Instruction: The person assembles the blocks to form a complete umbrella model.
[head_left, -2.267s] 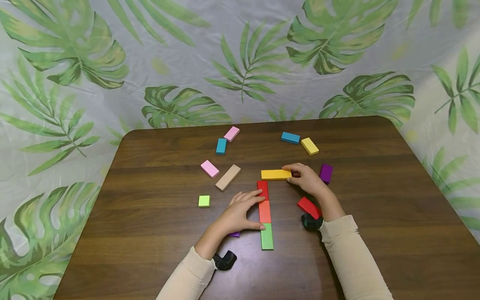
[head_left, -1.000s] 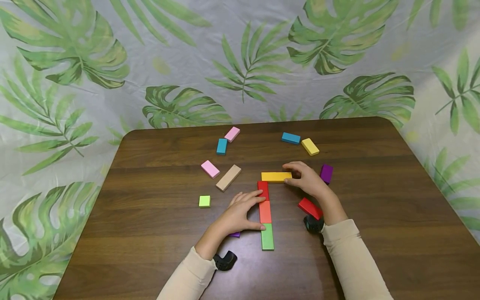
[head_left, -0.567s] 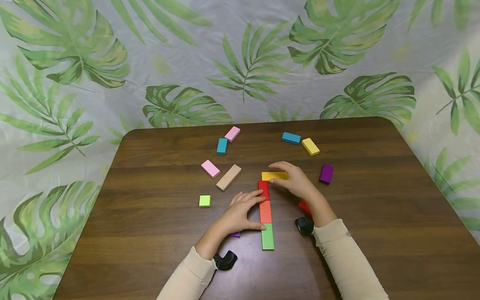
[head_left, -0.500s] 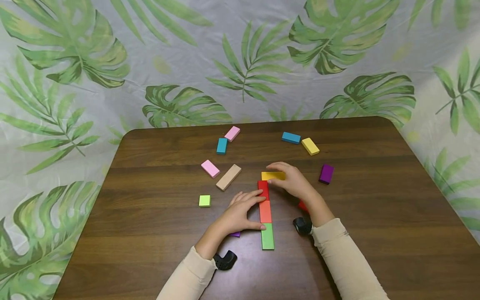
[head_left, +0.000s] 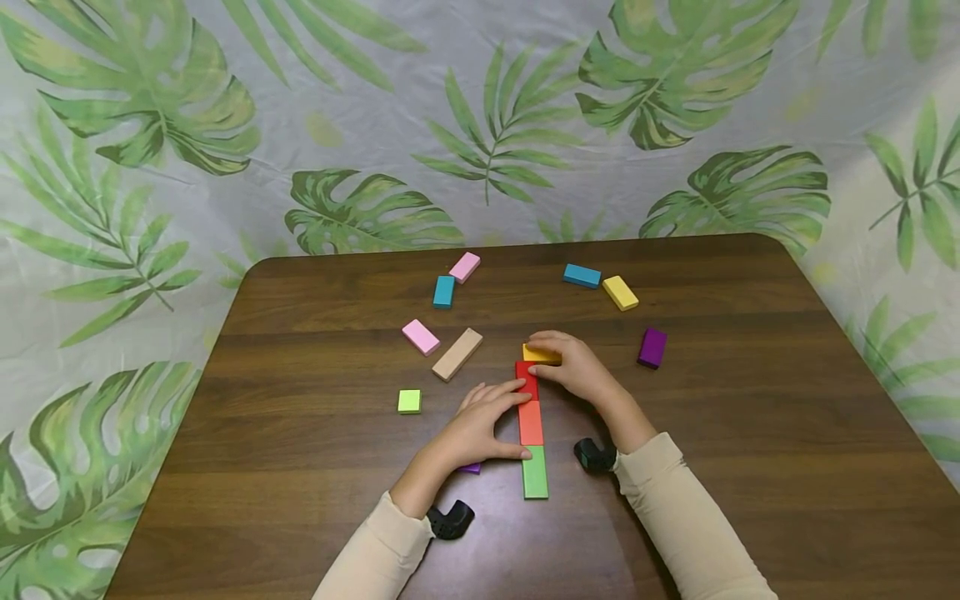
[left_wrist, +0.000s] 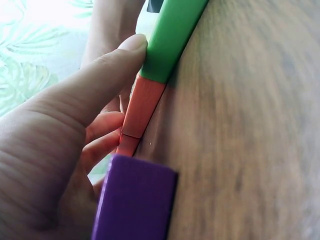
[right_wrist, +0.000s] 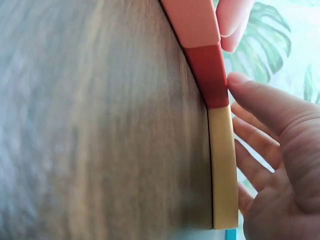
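A straight row of flat blocks runs away from me: a green block [head_left: 535, 479] nearest, then a coral block [head_left: 530, 425], then a red block [head_left: 522, 368]. Across its far end lies an orange-yellow block [head_left: 534, 354], reaching right. My left hand [head_left: 461, 435] rests along the row, thumb on the green block, fingertips on the red one. My right hand [head_left: 581, 372] spreads over the orange-yellow block, covering its right part; in the right wrist view the thumb touches the red block's upper edge. A purple block [left_wrist: 135, 200] sits under my left hand.
Left of the row lie a lime square block [head_left: 408, 402], a tan block [head_left: 457, 355] and a pink block [head_left: 421, 337]. Farther back are blue blocks, another pink one and a yellow block [head_left: 620, 293]. A second purple block [head_left: 652, 347] lies right.
My right hand let go of the orange-yellow block's right end and slid left to the corner by the red block. That block sits slightly nearer the row. The left hand stays put.
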